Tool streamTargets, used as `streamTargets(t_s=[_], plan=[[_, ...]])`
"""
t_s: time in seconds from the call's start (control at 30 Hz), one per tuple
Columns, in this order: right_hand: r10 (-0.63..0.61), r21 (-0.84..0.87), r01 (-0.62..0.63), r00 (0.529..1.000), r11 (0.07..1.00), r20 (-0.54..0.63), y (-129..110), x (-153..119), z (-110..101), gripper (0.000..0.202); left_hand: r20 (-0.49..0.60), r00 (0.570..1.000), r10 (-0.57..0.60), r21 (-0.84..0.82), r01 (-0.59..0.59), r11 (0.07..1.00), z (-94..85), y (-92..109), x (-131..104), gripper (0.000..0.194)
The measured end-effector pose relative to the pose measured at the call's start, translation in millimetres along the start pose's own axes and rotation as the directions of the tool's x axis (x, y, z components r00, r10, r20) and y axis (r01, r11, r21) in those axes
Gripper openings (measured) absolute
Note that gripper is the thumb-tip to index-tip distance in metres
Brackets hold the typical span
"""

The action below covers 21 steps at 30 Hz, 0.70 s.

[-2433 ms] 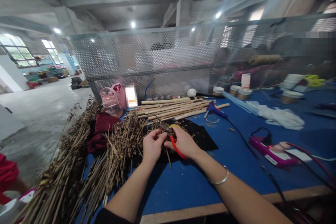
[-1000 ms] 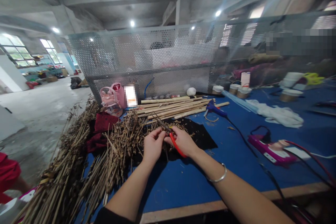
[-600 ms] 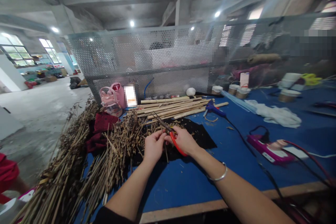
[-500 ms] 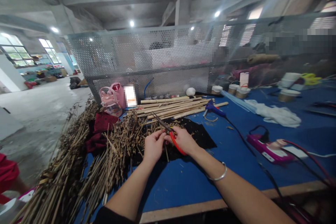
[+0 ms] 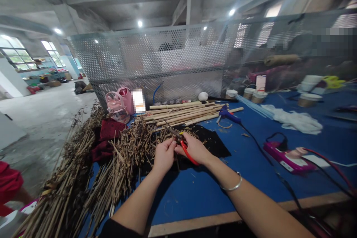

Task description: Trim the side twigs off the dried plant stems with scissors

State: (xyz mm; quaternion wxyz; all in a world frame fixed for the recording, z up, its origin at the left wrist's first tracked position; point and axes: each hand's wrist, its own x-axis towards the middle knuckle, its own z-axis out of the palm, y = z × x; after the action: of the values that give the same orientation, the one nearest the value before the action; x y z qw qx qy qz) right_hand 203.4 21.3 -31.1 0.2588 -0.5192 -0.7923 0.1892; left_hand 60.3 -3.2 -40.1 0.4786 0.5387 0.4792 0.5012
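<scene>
My right hand (image 5: 195, 149) grips red-handled scissors (image 5: 189, 153), whose blades point up and to the left, slightly parted. Close beside it, my left hand (image 5: 164, 155) is pinched; what lies between its fingertips is too small to make out. Under and behind both hands, a black cloth (image 5: 217, 143) carries dry plant scraps. A pile of dried stalks (image 5: 125, 156) with seed heads lies left of my left hand. Pale wooden sticks (image 5: 192, 113) are stacked behind the scissors.
A blue glue gun (image 5: 230, 115) trails its cable rightward to a purple power strip (image 5: 287, 158). White gloves (image 5: 295, 119) and cups (image 5: 309, 99) stand or lie at right. A pink bag (image 5: 119, 104) sits back left. Someone's red clothing (image 5: 9, 184) shows at the left edge.
The short stalk that hung below my fingers no longer shows. Both hands have stayed almost in place, with the scissors still in my right hand.
</scene>
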Motion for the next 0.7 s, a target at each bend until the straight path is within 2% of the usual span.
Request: streamTargets(t_s=[0.2,0.43,0.6,0.7], plan=[[0.046,0.051,-0.046,0.999,0.998,0.000,1.0,-0.1,2.9,0.028,0.010,1.000,0.024,0.004,-0.025,1.000,0.0,-1.4,0.2,0.036],[0.036,0.126,-0.034,0.999,0.991,-0.011,5.2,1.5,8.3,0.028,-0.020,0.999,0.034,0.040,-0.033,0.999,0.5,-1.5,0.8,0.036],[0.014,0.122,-0.013,1.000,0.992,-0.008,8.3,4.4,10.7,0.027,-0.012,1.000,0.020,0.019,-0.020,1.000,0.7,-0.4,0.8,0.036],[0.007,0.060,-0.008,1.000,0.998,0.006,7.1,4.5,7.0,0.028,0.013,0.999,0.041,0.004,-0.041,0.999,1.2,0.2,0.1,0.037]])
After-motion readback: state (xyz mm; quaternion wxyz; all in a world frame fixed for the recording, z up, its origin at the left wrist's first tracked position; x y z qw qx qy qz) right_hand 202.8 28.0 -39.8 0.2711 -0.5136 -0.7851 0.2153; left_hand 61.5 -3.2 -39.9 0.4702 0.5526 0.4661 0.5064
